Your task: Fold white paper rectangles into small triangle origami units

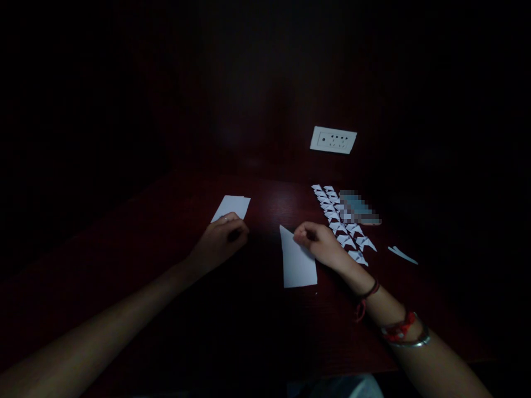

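Note:
The scene is dim. My left hand (222, 237) rests on a dark red table (124, 260), fingers curled, on the near edge of a small white paper sheet (232, 205). My right hand (319, 243) has its fingers pinched on the top edge of a second white paper sheet (296, 265) that lies flat near the table's middle. A row of several small folded white paper pieces (338, 218) lies just right of my right hand.
A white wall socket plate (333, 139) is on the dark panel behind the table. A blurred flat object (359, 209) lies beside the folded pieces. A thin white paper strip (401, 254) lies at the far right.

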Demonstrator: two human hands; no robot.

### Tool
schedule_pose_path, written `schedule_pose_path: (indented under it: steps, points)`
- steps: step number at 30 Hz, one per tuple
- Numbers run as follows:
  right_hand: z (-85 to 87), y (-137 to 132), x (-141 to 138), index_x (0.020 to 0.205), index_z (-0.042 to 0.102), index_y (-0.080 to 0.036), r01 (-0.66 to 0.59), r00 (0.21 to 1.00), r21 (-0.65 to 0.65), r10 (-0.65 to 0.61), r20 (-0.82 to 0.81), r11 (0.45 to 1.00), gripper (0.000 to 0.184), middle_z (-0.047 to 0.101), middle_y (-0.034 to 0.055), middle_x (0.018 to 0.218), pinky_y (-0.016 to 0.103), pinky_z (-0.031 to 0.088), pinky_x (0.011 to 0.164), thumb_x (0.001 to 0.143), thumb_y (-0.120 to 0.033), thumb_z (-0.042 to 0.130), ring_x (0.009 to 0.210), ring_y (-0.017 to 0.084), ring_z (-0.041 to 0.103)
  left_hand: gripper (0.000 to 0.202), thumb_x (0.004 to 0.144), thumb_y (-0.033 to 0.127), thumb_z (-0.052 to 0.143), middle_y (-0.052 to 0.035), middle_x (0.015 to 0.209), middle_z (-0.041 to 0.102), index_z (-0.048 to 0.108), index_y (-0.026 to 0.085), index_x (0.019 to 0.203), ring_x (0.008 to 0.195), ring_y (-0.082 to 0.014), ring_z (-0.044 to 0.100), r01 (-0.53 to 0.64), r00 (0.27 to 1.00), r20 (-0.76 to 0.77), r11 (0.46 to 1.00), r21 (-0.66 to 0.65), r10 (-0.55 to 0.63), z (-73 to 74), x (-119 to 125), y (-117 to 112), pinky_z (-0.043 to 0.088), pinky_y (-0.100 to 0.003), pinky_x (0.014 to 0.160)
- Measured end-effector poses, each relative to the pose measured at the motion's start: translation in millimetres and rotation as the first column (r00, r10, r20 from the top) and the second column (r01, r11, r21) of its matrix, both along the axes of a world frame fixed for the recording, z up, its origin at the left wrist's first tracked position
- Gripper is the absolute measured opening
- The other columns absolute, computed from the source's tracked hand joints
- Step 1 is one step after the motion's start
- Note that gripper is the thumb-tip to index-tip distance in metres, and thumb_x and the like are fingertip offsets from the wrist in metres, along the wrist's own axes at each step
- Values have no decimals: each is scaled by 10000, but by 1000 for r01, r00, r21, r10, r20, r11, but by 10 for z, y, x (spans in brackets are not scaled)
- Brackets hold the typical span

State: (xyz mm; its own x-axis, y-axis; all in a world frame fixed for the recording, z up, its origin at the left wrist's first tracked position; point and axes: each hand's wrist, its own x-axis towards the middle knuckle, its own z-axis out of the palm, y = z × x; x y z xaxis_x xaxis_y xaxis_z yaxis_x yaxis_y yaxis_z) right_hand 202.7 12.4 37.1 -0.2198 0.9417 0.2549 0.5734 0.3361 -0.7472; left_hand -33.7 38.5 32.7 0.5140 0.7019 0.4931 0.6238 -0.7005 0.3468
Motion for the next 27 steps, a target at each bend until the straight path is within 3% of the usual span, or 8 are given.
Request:
schedule_pose_path:
  steps: [4,11,14,17,21,24,27]
  points:
    - [-101,51,-17,735,520,-157,57,971,-111,-81,-226,992,58,479,-35,599,194,347,506,703,-195,491,544,82,442,158,836,215,387,-10,874,505,542,195,861,765,-139,503,14,1000,-11,998,-55,-15,-6,100,-103,426,-273,676]
    - [-123,3,-109,690,486,-153,-33,918,-165,-36,-395,986,55,441,-49,576,184,327,495,683,-198,517,522,65,399,235,863,290,381,-29,1017,501,482,205,1057,933,-162,494,29,999,29,994,-109,-26,-56,227,-204,406,-316,829]
    - [-107,-13,-139,705,488,-158,-54,923,-164,-13,-385,985,71,451,-50,572,193,333,503,676,-206,531,518,67,412,265,855,310,409,-31,1039,507,442,208,1097,955,-164,492,24,999,38,991,-132,-19,-61,222,-200,410,-323,837]
    - [-111,-15,-148,743,521,-157,-73,945,-161,17,-327,984,83,481,-44,583,198,341,512,671,-194,538,526,70,432,316,841,272,439,-53,1149,447,402,213,1150,1052,-184,435,31,1000,-1,998,-46,-31,-28,237,-228,376,-361,886]
    - [-148,14,-118,752,562,-155,-83,967,-172,37,-254,982,87,504,-36,591,191,341,497,682,-197,531,522,69,439,287,834,199,447,-53,1261,367,452,217,1121,1163,-197,333,178,974,-158,978,105,-161,-11,250,-244,301,-378,952]
    - [-182,50,-81,762,585,-152,-33,975,-186,-9,-221,982,108,530,-27,605,199,360,511,682,-205,534,532,75,459,270,845,212,442,-36,1212,445,477,233,1112,1130,-186,382,287,920,-296,956,58,-258,-69,224,-215,300,-372,948]
    - [-208,78,-51,809,593,-149,-10,977,-212,-36,-212,977,156,573,-8,664,214,391,548,665,-192,554,568,84,495,297,844,243,452,-29,1192,473,465,251,1140,1076,-186,437,303,898,-336,953,-1,-286,-138,187,-193,332,-369,920]
